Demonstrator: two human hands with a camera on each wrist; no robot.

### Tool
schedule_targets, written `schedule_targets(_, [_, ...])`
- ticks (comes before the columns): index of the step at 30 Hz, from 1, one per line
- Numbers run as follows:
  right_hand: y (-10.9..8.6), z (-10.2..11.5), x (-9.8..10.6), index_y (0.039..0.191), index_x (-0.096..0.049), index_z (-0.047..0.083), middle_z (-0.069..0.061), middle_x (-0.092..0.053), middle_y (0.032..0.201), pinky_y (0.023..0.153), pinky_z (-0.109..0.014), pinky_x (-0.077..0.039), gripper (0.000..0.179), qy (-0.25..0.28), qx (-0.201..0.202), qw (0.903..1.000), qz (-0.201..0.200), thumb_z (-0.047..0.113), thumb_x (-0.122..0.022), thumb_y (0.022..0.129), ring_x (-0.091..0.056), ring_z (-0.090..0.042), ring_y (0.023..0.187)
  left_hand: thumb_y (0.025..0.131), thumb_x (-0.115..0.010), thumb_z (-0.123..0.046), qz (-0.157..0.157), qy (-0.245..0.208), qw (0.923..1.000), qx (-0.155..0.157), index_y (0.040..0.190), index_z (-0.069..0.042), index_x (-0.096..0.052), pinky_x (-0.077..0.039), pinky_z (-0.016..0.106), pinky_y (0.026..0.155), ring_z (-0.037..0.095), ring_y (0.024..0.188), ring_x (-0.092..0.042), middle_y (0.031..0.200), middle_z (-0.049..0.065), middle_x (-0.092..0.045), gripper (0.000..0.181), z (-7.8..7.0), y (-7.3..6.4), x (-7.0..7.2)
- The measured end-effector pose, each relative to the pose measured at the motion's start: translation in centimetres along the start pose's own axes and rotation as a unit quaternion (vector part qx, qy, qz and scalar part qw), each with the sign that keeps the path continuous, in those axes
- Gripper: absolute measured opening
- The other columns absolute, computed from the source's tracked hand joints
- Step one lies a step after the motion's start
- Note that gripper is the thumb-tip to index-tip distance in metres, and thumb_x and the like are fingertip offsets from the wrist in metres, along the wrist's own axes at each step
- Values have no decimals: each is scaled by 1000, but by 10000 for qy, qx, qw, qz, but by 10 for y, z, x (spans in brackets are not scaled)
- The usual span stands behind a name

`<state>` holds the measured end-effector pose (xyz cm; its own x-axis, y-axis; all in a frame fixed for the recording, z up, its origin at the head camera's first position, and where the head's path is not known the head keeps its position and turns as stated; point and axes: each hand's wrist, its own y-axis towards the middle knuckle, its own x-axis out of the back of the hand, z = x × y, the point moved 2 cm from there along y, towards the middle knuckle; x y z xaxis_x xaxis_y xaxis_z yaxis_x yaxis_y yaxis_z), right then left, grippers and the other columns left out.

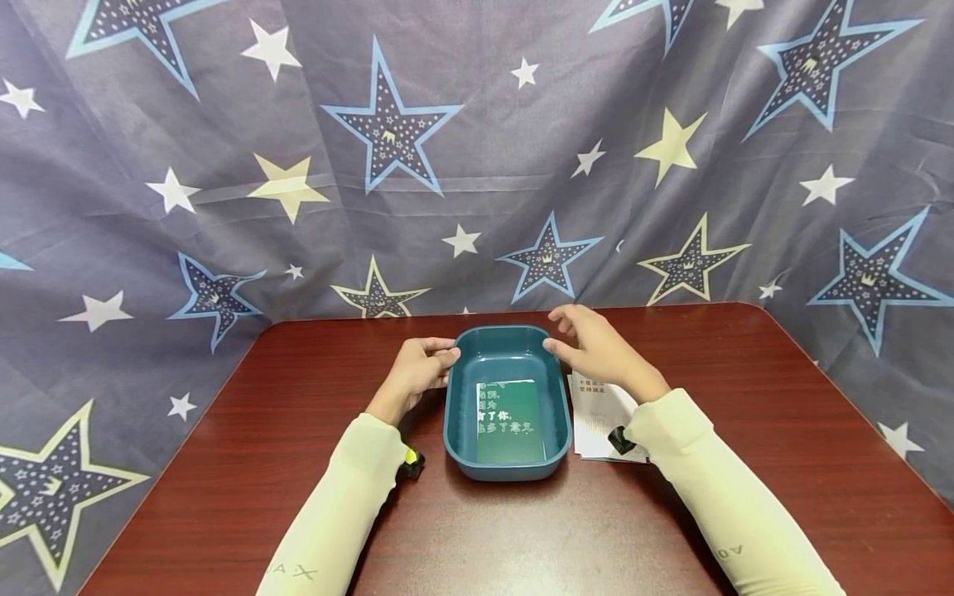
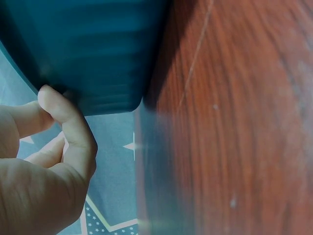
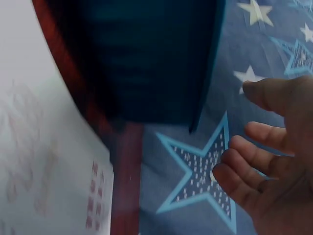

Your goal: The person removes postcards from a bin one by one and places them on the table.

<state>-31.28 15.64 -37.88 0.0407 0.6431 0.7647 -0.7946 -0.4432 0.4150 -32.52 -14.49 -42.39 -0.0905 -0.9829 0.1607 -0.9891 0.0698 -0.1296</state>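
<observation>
A deep blue-green plastic bin (image 1: 509,474) with rounded corners stands on the table in the head view. Inside it lies a green card (image 1: 514,443) with white writing. My left hand (image 1: 417,370) is at the bin's far left side, its fingers loosely bent. In the left wrist view one fingertip (image 2: 49,95) meets the bin's outer wall just under the rim. My right hand (image 1: 596,348) is raised beside the far right corner with fingers spread and loosely bent. In the right wrist view a gap shows between those fingers and the bin, and nothing lies between them.
White printed sheets (image 1: 596,422) lie on the table right of the bin, partly under my right forearm. The dark red wooden table (image 1: 298,397) ends at a grey curtain (image 1: 477,190) patterned with stars. Dark wristbands (image 1: 620,440) sit at both cuffs.
</observation>
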Motion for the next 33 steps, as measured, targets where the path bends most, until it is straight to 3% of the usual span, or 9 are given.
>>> schedule_targets(10, [0,23,-29,140,-55,-1,-21,-61,125,100,-49,-50,56,-34,215,9986,487,31,-72,98,-60,-30,115,100,-68,-12,-8,4,10000,50,131,-2,-66,-59,27,63,14,69,-63,109,16,-68,33,0,1,-1])
schedule_targets(23, [-1,34,-47,147,-50,-2,-22,-60,138,102,-51,-51,67,-120,515,9910,1232,39,-70,98,-62,-34,122,100,-68,-12,-32,26,10000,3,131,-2,-66,-57,25,61,13,67,-60,107,15,-69,32,1,0,1])
schedule_targets(33, [-6,39,-59,150,-50,4,-11,-57,147,113,-49,-41,76,-605,481,9808,1789,48,-73,94,-49,-31,138,100,-68,-12,3,41,10000,30,131,-2,-66,-58,26,62,13,67,-61,109,16,-69,33,1,1,0])
